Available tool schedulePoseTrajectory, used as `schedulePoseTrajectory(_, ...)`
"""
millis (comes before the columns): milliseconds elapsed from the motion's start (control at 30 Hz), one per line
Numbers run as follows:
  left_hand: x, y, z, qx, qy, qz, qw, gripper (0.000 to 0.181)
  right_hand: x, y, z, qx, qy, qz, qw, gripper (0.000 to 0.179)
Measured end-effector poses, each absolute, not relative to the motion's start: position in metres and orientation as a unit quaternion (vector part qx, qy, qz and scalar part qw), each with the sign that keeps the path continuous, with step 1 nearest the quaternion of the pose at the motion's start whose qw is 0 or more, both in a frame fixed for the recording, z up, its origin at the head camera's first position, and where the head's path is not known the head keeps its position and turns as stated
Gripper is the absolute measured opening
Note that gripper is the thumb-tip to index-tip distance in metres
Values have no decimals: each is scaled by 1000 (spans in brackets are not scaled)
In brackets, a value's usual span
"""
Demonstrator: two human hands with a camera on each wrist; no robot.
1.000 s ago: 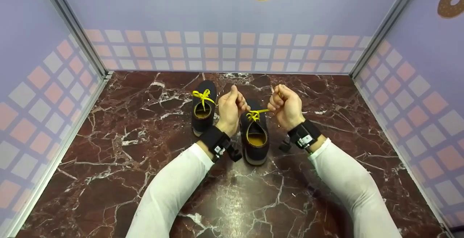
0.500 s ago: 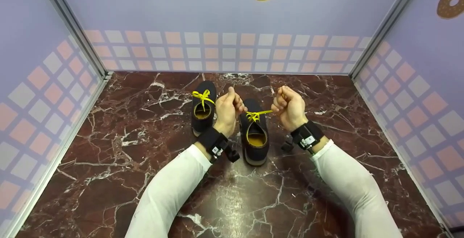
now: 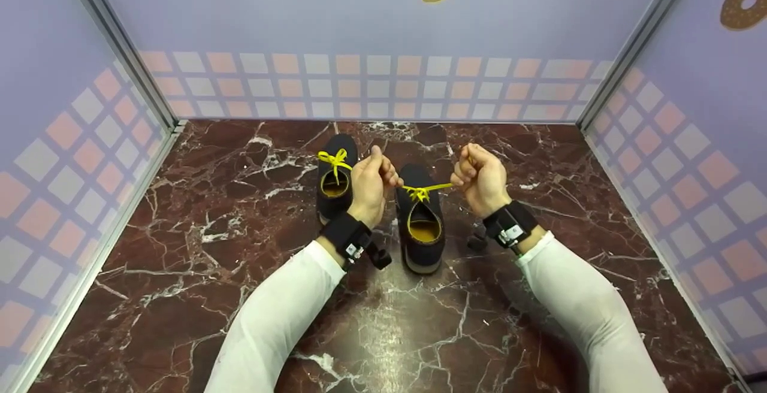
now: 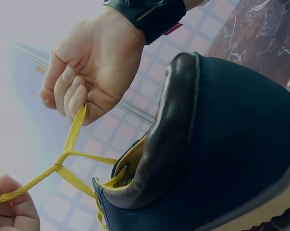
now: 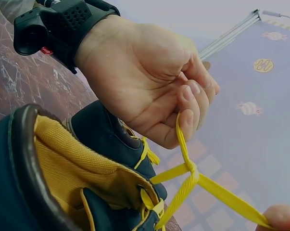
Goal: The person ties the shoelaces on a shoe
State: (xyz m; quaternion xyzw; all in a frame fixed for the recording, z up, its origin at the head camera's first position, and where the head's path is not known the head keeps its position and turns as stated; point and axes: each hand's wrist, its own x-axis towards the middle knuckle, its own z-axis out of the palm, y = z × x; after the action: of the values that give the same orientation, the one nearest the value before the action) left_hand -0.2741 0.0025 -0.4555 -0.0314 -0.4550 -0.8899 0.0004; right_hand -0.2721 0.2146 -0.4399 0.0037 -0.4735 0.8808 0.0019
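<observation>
Yellow lace point(image 5: 192, 174) spans the gap between 2 hands point(image 3: 369, 189) point(image 3: 483, 182).

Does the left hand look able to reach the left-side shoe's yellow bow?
Probably not yet: nothing visible blocks the left hand from the yellow bow, but that hand holds the lace of the other shoe.

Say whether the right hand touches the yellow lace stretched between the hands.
Touching: the left wrist view shows the right hand curled round the yellow lace, which emerges from its grip.
</observation>
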Motion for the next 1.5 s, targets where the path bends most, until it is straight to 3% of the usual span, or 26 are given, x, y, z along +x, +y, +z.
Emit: schedulePoseTrajectory(1500,-281,-18,-471,12,-510,-860,28,56,-273,245,-460,-10,-503,864,14,43)
